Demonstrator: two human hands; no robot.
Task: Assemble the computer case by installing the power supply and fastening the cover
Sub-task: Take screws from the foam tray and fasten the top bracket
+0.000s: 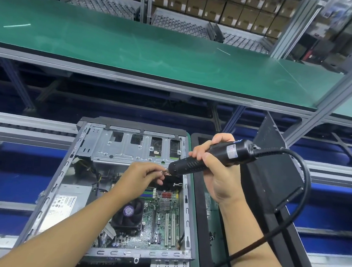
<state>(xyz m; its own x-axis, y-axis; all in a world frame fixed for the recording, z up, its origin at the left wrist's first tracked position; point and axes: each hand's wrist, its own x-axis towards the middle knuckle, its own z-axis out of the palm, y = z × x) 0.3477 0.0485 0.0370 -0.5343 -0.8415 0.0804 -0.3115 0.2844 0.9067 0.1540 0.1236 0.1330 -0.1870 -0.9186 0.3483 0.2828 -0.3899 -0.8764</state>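
Right under my arms, the open computer case [124, 192] lies flat, with the power supply [66, 200] sitting in its near-left corner. Over the motherboard, my left hand [140, 179] fingers are pinching something small and shiny at the tip of the electric screwdriver [206, 159]. My right hand [216, 174] fingers are wrapped round its black body. The black cover [271, 193] sits just right of the case. Further back is a green shelf [135, 52], then cardboard boxes [202, 4].

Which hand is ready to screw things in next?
Probably the right. The right hand grips the screwdriver, held above the open case. The left hand only pinches a small part at its tip.
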